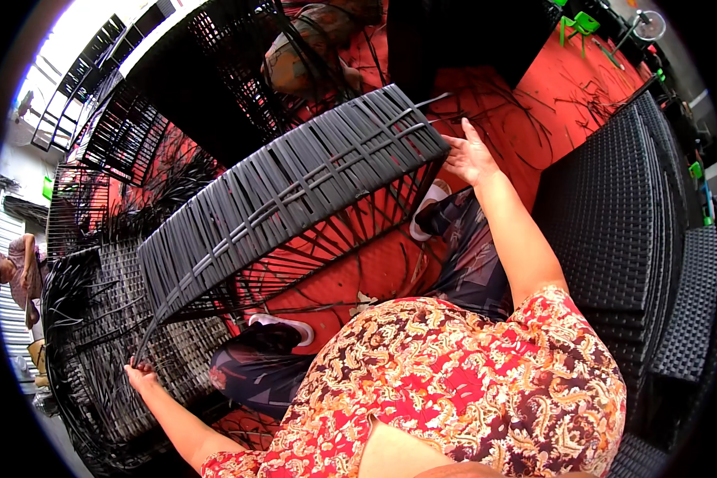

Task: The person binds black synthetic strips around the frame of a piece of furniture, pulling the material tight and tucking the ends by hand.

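Observation:
A dark woven furniture panel, wrapped in flat black strips over a frame, lies tilted across the space before me. Lengthwise strands run through its wraps. At its lower left corner a loose black strip hangs out, and my left hand pinches that strip's end between the fingers. On the other side my right hand is open with its fingers spread, beside the panel's right end; whether it touches the edge I cannot tell. A thin strip end sticks out just above that hand.
Large woven black panels stand stacked at the right. A partly woven piece with loose strips lies at the left. Strip scraps litter the red floor. A green chair stands far right; another person is at the far left.

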Tool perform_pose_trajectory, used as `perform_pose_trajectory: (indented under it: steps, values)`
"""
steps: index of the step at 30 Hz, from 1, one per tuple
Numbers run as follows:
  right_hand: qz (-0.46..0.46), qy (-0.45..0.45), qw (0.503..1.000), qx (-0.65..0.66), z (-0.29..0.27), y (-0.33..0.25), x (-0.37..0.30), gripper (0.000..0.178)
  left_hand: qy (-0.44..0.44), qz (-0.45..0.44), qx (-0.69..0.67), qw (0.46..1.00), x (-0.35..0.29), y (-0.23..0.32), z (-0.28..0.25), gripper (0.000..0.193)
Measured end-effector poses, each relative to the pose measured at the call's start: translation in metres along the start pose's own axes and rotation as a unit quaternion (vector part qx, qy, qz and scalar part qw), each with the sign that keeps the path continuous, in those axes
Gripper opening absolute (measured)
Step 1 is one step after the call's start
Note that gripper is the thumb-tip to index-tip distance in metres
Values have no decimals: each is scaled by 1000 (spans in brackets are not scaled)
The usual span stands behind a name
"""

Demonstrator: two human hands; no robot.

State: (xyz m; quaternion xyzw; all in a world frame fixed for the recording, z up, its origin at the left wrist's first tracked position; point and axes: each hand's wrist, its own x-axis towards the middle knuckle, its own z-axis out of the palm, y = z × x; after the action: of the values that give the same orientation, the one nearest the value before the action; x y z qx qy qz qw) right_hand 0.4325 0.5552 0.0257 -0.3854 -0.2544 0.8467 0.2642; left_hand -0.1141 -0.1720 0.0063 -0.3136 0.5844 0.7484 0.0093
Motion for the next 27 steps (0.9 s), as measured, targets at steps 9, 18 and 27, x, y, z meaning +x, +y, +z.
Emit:
perform_pose_trajectory:
  steps: [9,18,27]
  values:
    - [-81,-226,961,138,44,-45,61,16,37,109,39,993,47,40,-36,51]
    - [-345,1,915,209,-174,-206,75,14,247,188,-8,951,25,121,-209,47]
    - [-332,-109,902,252,-320,-364,7,21,214,299,-228,902,18,165,-182,37]
